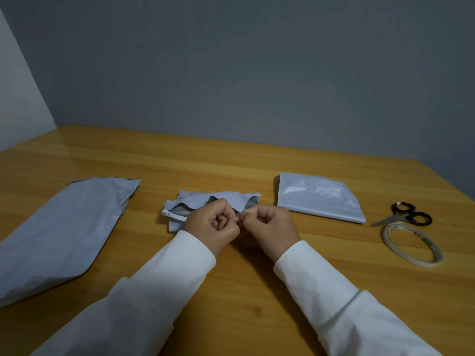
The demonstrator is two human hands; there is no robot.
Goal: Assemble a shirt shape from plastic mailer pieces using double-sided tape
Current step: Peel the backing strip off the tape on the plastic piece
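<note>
- Left hand (214, 222) and right hand (271, 222), fingers curled, pinch a tiny item too small to identify, above crumpled mailer pieces (205, 201).
- Scissors (406, 217) lie beside the tape roll (413, 245) on the wooden table (231, 291).

The crumpled piece (205, 205) is lying mid-table (231, 163). Left of it, well apart, a long mailer (64, 232) is lying; right of it a folded piece (318, 199), then scissors (403, 215). Tape (413, 244) is sitting just before the scissors.

Small print on the tape roll (413, 245) – blurred, unreadable, no other text legible
</note>
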